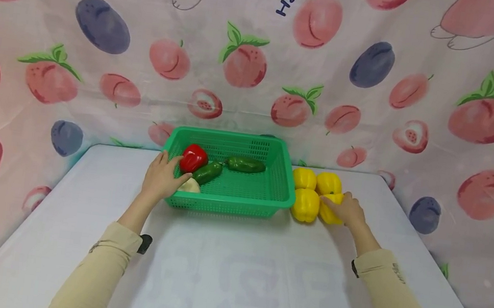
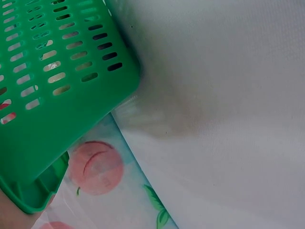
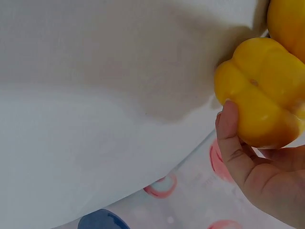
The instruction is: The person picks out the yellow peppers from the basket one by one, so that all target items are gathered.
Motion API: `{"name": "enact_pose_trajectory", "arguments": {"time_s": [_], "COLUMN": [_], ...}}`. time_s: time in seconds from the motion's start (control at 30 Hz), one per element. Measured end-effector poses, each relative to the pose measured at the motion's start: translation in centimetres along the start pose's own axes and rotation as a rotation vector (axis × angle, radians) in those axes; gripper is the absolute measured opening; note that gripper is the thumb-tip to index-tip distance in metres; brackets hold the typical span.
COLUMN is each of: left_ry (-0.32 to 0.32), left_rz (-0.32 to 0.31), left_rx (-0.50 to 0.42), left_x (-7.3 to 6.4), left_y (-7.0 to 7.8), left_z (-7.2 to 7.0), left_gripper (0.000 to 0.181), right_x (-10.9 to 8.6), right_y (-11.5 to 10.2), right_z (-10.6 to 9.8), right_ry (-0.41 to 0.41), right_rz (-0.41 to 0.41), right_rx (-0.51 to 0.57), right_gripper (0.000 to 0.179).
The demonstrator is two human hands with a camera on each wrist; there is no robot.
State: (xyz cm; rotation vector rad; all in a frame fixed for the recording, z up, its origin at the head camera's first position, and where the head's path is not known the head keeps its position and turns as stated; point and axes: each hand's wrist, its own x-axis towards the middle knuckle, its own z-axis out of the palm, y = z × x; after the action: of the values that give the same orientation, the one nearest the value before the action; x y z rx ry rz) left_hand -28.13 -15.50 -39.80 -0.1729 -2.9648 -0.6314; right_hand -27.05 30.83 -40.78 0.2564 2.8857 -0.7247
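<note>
My right hand (image 1: pixel 349 211) grips the front right yellow bell pepper (image 1: pixel 331 209). In the right wrist view, the thumb lies along the side of this yellow bell pepper (image 3: pixel 262 95). My left hand (image 1: pixel 162 177) is over the left rim of a green plastic basket (image 1: pixel 227 200), with its thumb and index finger spread apart over the inside. Close to those fingers, within the basket, are a red bell pepper (image 1: pixel 194 158), a green pepper (image 1: pixel 207 173) and a pale rounded thing (image 1: pixel 190 185), partly hidden. The left wrist view shows mostly the basket's slotted wall (image 2: pixel 57 95).
A second green pepper (image 1: pixel 245 164) lies near the basket's back wall. Three more yellow bell peppers (image 1: pixel 305 205) stand close together against the basket's right side. The white tabletop (image 1: pixel 236 276) stretches toward me, and a fruit-print cloth (image 1: pixel 243 107) hangs behind it.
</note>
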Motion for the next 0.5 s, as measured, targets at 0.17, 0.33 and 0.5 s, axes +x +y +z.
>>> {"name": "enact_pose_trajectory", "arguments": {"time_s": [0.17, 0.33, 0.5], "left_ry": [-0.004, 0.004, -0.001], "left_rz": [0.005, 0.003, 0.005], "left_rx": [0.005, 0.009, 0.009], "left_x": [0.05, 0.00, -0.10], "left_y": [0.10, 0.16, 0.10], "left_z": [0.01, -0.07, -0.03], "left_gripper": [0.065, 0.064, 0.065], "right_x": [0.09, 0.07, 0.10], "right_y": [0.27, 0.06, -0.11], "right_z": [0.37, 0.42, 0.39], "right_ry": [-0.002, -0.004, -0.019], "right_rz": [0.010, 0.011, 0.010], "right_rx": [-0.007, 0.002, 0.009], "right_gripper": [0.095, 0.092, 0.086]}}
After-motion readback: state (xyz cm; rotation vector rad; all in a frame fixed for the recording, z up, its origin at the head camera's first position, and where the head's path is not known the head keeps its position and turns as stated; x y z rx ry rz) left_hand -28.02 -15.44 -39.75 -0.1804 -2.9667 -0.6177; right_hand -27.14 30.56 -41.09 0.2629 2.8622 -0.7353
